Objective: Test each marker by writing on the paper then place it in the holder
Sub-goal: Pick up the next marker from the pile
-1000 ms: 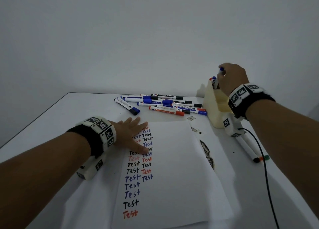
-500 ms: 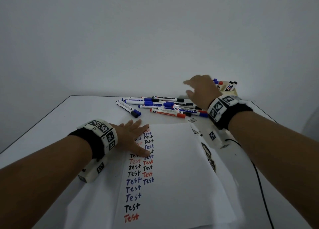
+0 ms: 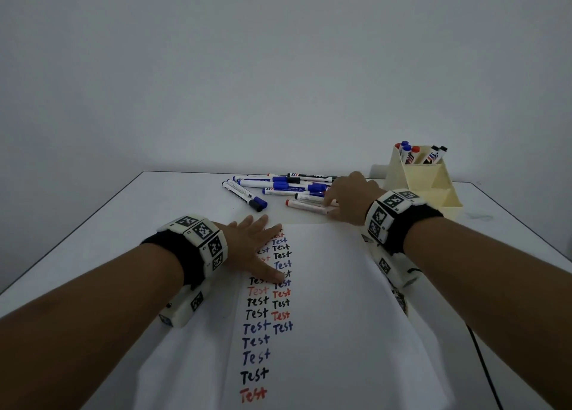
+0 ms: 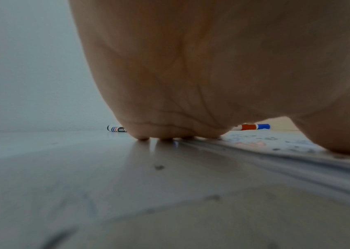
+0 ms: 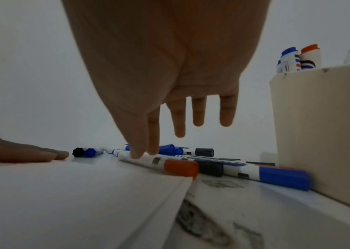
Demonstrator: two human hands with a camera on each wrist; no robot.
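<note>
At lower left of the head view, left hand (image 3: 252, 245) spread flat, fingers straight, pressing the paper (image 3: 322, 301) still. At centre right, right hand (image 3: 346, 197) mostly open, thumb and forefinger just touching the red-capped marker (image 5: 159, 161) at the paper's top edge; best pinched mid-barrel and lifted clear of its neighbours. At upper right, holder (image 3: 424, 183) part filled.

Head view high, looking down; 2 wrist views at table (image 3: 185, 199) level, sharing markers (image 5: 180, 166).
</note>
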